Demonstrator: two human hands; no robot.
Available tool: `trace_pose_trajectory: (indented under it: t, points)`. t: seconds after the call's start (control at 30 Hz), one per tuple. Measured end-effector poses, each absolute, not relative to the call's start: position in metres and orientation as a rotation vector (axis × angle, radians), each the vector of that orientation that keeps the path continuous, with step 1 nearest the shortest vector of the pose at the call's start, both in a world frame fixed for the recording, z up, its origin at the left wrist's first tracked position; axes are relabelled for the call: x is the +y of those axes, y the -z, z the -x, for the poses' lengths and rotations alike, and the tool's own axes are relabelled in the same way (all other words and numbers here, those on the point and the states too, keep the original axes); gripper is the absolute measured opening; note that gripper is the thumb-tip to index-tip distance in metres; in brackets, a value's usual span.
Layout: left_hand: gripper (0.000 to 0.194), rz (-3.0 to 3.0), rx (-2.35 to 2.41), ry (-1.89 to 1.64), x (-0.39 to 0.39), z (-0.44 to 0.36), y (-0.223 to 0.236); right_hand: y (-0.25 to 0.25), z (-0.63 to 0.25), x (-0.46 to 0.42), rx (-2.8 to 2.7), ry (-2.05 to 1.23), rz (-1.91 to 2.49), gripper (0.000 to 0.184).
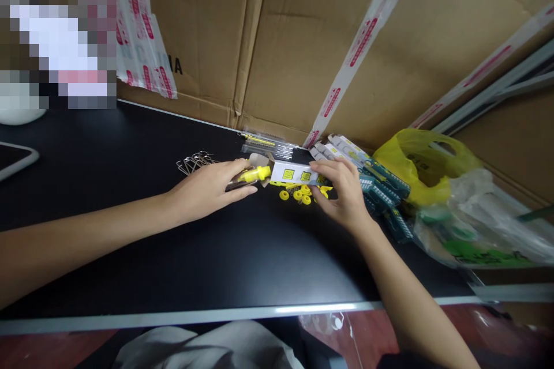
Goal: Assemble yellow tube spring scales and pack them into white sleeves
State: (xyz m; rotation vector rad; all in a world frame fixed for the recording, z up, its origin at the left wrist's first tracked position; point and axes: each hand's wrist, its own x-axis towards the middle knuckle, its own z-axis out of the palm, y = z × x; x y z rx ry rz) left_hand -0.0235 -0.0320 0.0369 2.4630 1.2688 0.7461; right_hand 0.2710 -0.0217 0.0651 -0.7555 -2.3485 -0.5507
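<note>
My left hand grips a slim dark item with a yellow end; most of it is hidden by the fingers, so its kind is unclear. That yellow end points at the open end of a narrow white carton printed with yellow characters. Thumb and fingers of my right hand hold the carton's other end, above the black table. Several small yellow rings lie just below and behind the carton. Bent metal wire pieces rest beyond my left hand.
Thin clear-packed rods lie near the table's back edge. To the right are several white cartons, dark green packages, a yellow plastic bag and a clear bag. Large cardboard stands behind; a phone-like object sits left.
</note>
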Motion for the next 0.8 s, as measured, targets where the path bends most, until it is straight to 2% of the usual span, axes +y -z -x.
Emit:
trace_pose_trajectory:
  t: [0.53,0.73,0.8]
  points:
    - [0.037,-2.509,1.319,-0.587,-0.03,0.023,-0.027,-0.074,-0.266,-0.033,-2.542,0.767,0.784,0.035]
    - [0.025,-2.534,1.333,-0.535,-0.036,0.02,-0.028,-0.072,-0.255,-0.038,-2.63,0.695,0.769,0.031]
    - [0.028,-2.489,1.355,-0.539,-0.038,0.018,-0.029,-0.071,-0.253,-0.038,-2.627,0.685,0.748,0.031]
